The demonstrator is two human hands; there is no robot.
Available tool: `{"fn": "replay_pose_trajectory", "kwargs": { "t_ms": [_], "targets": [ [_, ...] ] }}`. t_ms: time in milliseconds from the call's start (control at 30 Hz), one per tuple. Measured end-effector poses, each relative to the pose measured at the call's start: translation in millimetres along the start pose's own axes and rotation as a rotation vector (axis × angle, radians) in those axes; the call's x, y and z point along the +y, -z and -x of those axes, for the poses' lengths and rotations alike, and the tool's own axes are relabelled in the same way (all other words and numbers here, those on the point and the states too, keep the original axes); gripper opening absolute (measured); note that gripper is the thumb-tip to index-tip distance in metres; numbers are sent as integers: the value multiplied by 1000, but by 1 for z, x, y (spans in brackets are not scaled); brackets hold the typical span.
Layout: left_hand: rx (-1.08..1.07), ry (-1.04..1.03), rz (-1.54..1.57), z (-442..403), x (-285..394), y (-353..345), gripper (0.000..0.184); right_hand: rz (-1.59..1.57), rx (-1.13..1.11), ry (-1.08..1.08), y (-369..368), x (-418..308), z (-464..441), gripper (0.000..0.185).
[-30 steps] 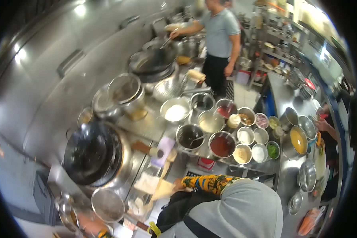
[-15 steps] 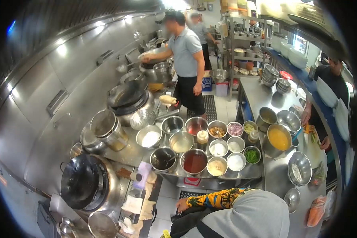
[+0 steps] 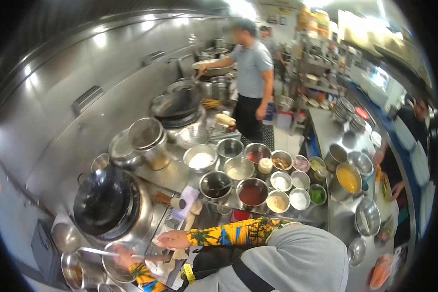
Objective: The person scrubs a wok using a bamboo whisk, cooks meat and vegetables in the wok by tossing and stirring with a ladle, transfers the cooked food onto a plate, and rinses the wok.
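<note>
My left hand (image 3: 125, 256), blurred, closes around the long handle of a ladle (image 3: 65, 237). The ladle's bowl hangs at the far left over metal pots, and its wooden handle end points right. My right hand (image 3: 175, 240) is over the stove's front ledge with its fingers curled on a white cloth (image 3: 156, 240), mostly covered by the hand. Another white cloth (image 3: 159, 267) lies just below. Beyond both hands a black wok (image 3: 104, 202) sits on its burner. Under my left hand is a round strainer or pot (image 3: 113, 266), partly hidden.
Several bowls of sauces and ingredients, among them a dark red sauce (image 3: 252, 193), fill the steel counter ahead. A lilac container (image 3: 185, 202) stands beside the wok station. Another person (image 3: 255, 73) works at a farther wok. A pot of yellow liquid (image 3: 349, 178) is on the right counter.
My right hand has moved left and up from beside my body onto the ledge's cloth. My left hand has come into view with the ladle. The view has shifted slightly.
</note>
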State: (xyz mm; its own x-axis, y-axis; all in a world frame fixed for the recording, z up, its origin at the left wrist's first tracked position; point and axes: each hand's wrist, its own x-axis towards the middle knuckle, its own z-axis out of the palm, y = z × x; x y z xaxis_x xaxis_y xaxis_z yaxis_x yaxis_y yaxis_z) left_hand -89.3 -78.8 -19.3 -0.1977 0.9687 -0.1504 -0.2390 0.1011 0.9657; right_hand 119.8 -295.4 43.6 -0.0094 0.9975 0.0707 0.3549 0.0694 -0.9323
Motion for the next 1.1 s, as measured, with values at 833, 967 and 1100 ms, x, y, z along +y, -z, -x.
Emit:
{"fn": "replay_pose_trajectory", "kwargs": {
  "t_ms": [833,967,1100],
  "targets": [
    [-699,114,242,65,79,-155,65,-650,-20,-274,86,-48,-99,18],
    [-885,20,64,85,70,-111,56,-429,171,-248,161,-61,-180,43],
    [-858,286,-5,131,35,-64,36,-98,343,-362,225,-59,-265,58]
  ]
}}
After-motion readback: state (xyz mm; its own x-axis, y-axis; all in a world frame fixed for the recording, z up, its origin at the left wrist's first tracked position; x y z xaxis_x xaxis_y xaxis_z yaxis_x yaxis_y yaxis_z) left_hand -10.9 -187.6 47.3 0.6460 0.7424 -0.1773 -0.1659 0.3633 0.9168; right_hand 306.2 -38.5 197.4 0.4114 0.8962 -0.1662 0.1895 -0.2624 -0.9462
